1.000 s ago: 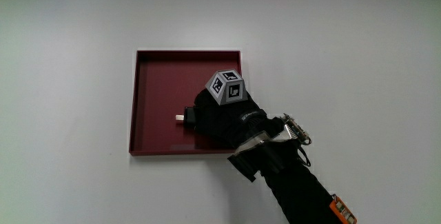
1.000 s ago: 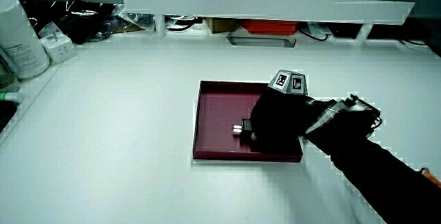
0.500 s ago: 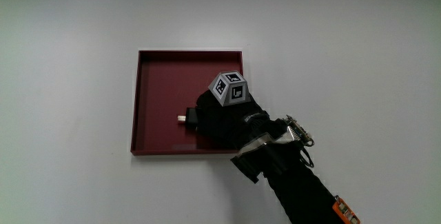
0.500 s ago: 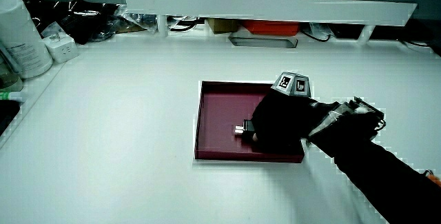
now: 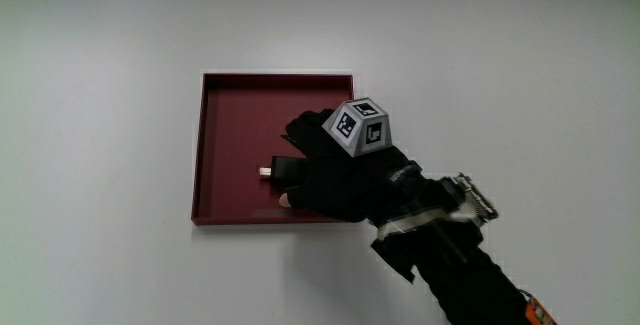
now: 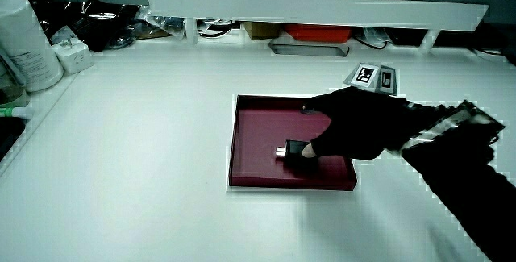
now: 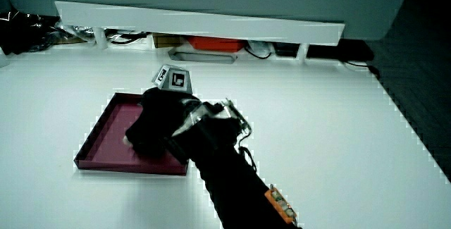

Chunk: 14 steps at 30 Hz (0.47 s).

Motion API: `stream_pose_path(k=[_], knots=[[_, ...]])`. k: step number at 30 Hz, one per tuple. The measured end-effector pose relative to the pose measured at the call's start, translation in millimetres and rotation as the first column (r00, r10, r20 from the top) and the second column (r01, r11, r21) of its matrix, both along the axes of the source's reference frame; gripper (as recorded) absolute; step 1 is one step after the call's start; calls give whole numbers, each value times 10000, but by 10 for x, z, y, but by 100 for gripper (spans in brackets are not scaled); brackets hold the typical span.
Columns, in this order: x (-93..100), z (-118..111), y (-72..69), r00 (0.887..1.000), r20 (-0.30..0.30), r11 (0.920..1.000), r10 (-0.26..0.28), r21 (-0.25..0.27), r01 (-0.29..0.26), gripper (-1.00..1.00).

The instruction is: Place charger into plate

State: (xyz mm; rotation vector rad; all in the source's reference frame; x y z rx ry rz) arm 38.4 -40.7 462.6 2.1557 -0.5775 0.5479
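A small black charger (image 5: pixel 287 171) with a metal plug lies flat in the dark red square plate (image 5: pixel 230 115), near the plate's middle. The gloved hand (image 5: pixel 330 170) hovers over the part of the plate nearer the person, fingers spread. In a side view the charger (image 6: pixel 297 148) rests on the plate (image 6: pixel 258 125) floor, and the hand's (image 6: pixel 355 125) thumb tip sits right beside it while the other fingers are raised. In a side view the hand (image 7: pixel 158 120) and forearm hide the charger, and only part of the plate (image 7: pixel 106 134) shows.
A low white partition (image 6: pixel 314 8) bounds the table, with cables and an orange box under it. A white canister (image 6: pixel 24 44) and a white plug block (image 6: pixel 68 52) stand at the table's edge.
The hand, earlier curled over the charger, has spread its fingers and risen off it. The charger now lies uncovered on the plate floor.
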Motion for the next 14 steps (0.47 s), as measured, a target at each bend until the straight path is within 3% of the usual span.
stream_pose_path(k=[8, 11, 14], knots=[[229, -550, 19, 9957, 903, 9996, -221, 167, 206, -100], [315, -697, 17, 9959, 838, 9993, -347, 182, 332, -100], [386, -821, 31, 9985, 349, 9983, -432, 402, 418, -100]])
